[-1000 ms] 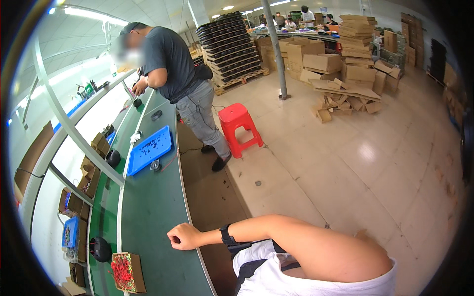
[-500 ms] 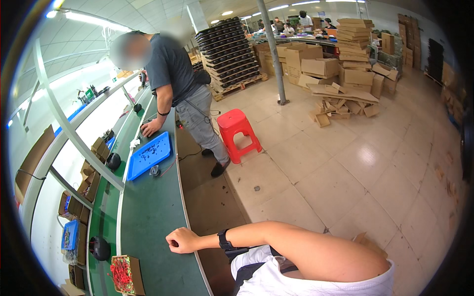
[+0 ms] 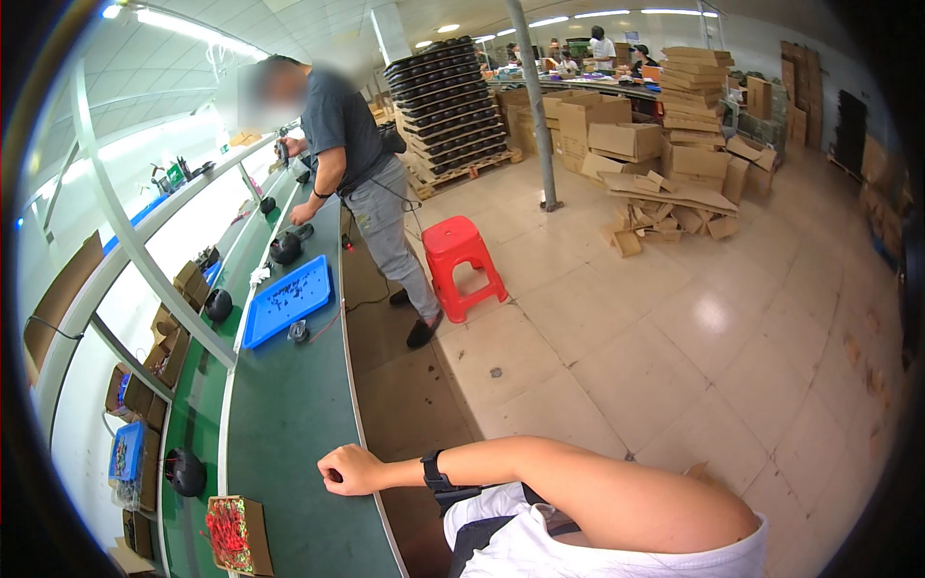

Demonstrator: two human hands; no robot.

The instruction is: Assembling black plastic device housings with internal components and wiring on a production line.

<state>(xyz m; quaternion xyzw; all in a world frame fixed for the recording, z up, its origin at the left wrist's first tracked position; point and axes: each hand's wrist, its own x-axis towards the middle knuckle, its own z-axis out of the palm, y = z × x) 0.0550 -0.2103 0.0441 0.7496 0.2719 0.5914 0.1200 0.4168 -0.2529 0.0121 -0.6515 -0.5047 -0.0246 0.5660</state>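
Right hand [image 3: 349, 470] is clenched over the bench [image 3: 299, 414], can't tell if around anything; left hand is out of view. Red-filled box [image 3: 256, 541] sits at the fist's 8 o'clock, blue tray [image 3: 260, 330] around 11.

One wearer's hand [image 3: 351, 470] shows, with one wristband [image 3: 436, 473]. There is one red stool [image 3: 463, 258], one near co-worker [image 3: 339, 125], one grey post [image 3: 532, 96] and one tall black stack [image 3: 443, 96]. Blue trays [image 3: 260, 329] number at least two, round black shells [image 3: 185, 472] at least four. One box [image 3: 257, 539] holds red wires [image 3: 225, 530], too tangled to count.
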